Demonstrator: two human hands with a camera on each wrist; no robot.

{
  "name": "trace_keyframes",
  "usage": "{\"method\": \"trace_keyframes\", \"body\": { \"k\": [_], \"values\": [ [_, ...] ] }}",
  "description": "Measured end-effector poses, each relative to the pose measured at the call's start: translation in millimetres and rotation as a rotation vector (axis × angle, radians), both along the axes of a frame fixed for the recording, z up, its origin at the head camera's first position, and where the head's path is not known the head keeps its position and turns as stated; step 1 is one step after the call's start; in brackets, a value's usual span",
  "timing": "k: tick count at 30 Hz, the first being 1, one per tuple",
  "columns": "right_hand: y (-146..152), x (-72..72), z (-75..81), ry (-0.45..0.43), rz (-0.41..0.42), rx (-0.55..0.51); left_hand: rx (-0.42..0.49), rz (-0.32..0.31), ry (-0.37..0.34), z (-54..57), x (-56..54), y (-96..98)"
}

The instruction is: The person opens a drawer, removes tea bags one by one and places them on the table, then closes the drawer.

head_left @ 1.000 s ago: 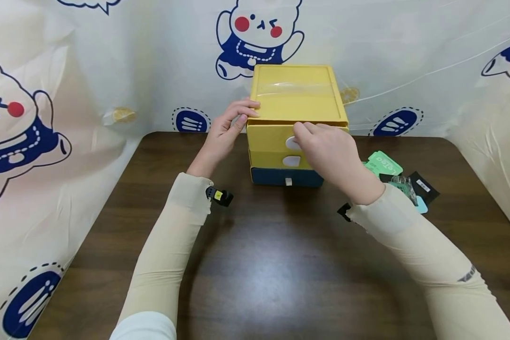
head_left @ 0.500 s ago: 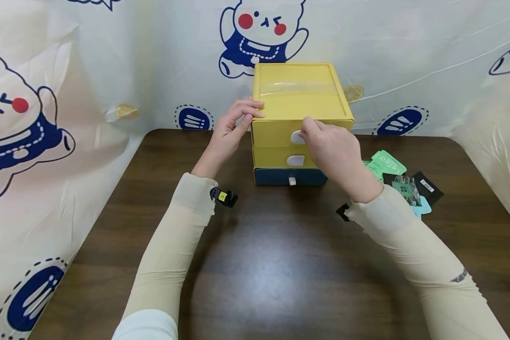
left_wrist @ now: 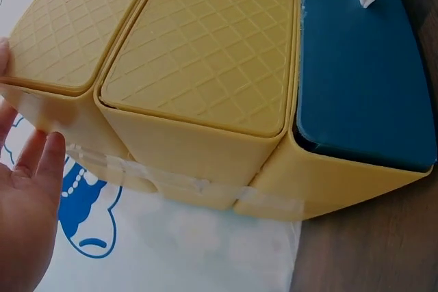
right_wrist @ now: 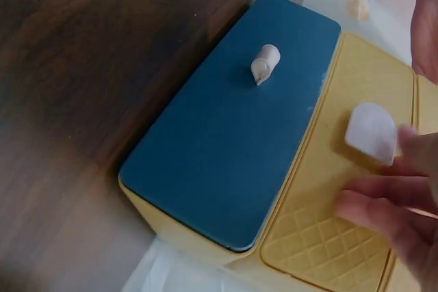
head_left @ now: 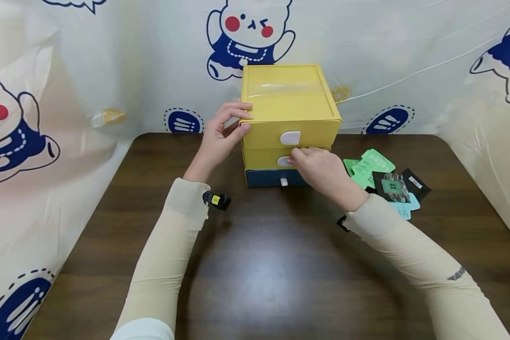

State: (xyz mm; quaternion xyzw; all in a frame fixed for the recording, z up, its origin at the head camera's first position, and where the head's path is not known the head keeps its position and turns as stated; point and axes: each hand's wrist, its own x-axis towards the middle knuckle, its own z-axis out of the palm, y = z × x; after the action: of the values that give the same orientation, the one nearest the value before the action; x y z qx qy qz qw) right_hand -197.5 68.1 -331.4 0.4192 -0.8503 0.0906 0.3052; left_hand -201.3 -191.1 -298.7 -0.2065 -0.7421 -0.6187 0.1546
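The right hand (head_left: 325,172) has its fingertips at the right edge of a white, flat, round-ended tab (head_left: 283,162) on the middle drawer, a yellow plastic front with a raised diamond pattern (head_left: 259,158); whether they pinch the tab I cannot tell. The left hand (head_left: 225,130) rests at the box's upper near-left corner, fingers extended over the top and thumb by the front edge, clenched on nothing.

The box, a stacked yellow plastic drawer unit (head_left: 286,106), stands at the table's far side. Above the middle drawer is the yellow upper drawer (head_left: 259,134) with its own white tab (head_left: 290,138); below is a dark blue drawer (head_left: 261,178) with a small pale loop pull (head_left: 284,182).

The unit looks light and stiff, so it may slide when pulled; a hand on its top corner should steady it. The smooth, slim tab may slip, and is best held across both faces near its middle.

To the right lie green printed cards (head_left: 376,161) and black packets (head_left: 416,184) on the dark brown wood-grain table (head_left: 259,264).
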Motion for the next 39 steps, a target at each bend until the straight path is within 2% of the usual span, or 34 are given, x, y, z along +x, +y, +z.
{"method": "trace_keyframes", "body": {
  "k": [6,12,17,21,28,39],
  "values": [
    [-2,-0.5,-0.7,-0.144,-0.052,0.058,-0.019,-0.001,0.000,3.2,0.5,-0.9],
    [1,1.0,-0.9,-0.179,-0.048,0.071,-0.039,-0.005,0.006,2.9,-1.0,-1.5],
    [4,8.5,1.7,-0.201,-0.020,0.075,-0.063,-0.002,-0.006,4.4,-2.0,-2.8],
    [8,15.8,3.3,-0.154,0.018,0.098,-0.066,0.004,-0.003,4.9,-2.1,-2.7],
    [14,31.7,9.4,0.000,0.085,0.210,-0.029,-0.004,0.009,1.9,-1.6,-0.2],
    [24,65.0,18.4,0.051,0.181,0.359,-0.087,-0.002,0.000,2.4,2.5,-2.0]
  ]
}}
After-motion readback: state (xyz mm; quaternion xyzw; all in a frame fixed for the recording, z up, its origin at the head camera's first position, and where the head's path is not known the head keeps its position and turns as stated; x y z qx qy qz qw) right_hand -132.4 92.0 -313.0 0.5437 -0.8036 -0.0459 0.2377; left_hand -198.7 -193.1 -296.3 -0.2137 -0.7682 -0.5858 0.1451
